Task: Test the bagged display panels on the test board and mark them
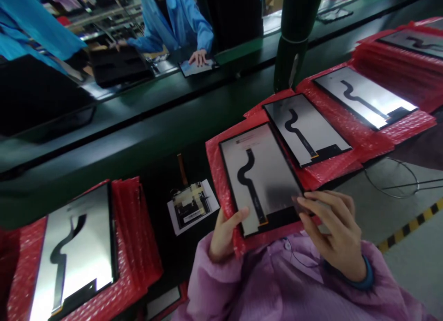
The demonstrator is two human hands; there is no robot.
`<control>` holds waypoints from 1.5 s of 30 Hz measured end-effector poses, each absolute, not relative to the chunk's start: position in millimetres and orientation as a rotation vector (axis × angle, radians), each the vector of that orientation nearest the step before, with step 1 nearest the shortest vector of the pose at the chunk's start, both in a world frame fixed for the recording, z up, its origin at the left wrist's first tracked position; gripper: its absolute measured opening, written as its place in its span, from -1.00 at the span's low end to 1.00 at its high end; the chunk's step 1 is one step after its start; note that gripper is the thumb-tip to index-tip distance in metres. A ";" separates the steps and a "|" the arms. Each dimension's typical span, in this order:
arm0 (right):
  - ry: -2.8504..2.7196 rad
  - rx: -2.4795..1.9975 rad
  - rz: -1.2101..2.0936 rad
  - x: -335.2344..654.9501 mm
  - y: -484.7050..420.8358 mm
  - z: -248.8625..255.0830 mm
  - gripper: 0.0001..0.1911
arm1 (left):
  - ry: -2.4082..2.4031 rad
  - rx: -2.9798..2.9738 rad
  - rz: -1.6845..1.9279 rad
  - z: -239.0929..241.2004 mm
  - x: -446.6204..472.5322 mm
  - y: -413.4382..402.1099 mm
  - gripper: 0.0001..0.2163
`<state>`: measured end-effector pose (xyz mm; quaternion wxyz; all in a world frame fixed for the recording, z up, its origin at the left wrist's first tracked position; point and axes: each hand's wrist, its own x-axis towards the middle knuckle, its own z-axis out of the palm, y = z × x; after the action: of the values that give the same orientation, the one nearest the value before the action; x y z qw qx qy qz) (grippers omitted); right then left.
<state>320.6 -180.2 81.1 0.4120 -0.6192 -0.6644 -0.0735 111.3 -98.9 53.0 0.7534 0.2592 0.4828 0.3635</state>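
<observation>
My left hand grips the lower left edge of a display panel, thumb on its silvery back. The panel lies tilted on a red bubble-wrap sleeve and carries a curved black flex cable. At the panel's lower right corner is my right hand, fingers bent and a little apart, fingertips at the edge. Up and to the right, another panel rests on red wrap beside the first. To the left, a similar panel lies on a stack of red sleeves.
A small circuit board sits on white paper between the stacks. More panels on red wrap line the right side. A dark green post rises behind them. Across the green bench, a co-worker's hand rests on a flat panel.
</observation>
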 end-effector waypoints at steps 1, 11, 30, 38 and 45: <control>-1.625 -1.602 -0.028 319.2 -177.8 76.4 -0.70 | 1.089 0.542 0.808 47.9 98.9 -100.8 -0.42; -1.061 -1.703 1.113 310.7 -142.5 13.7 -0.43 | 1.201 0.530 0.804 14.5 77.4 -102.2 -0.44; -1.511 -1.936 0.676 284.9 -132.8 17.1 -0.64 | 1.668 2.043 0.939 -29.6 59.0 -156.4 -0.29; -1.955 -2.411 0.081 271.6 -50.6 45.6 -0.56 | 1.704 2.241 0.889 -30.1 64.0 -156.4 -0.40; -1.959 -2.506 0.161 270.0 -18.4 42.5 -0.71 | 1.675 2.242 0.879 -31.6 61.2 -153.7 -0.44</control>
<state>270.0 -18.4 42.5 -0.0215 -0.7866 -0.6149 0.0507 61.2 -153.7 -31.6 0.1038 0.7602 0.5680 0.2980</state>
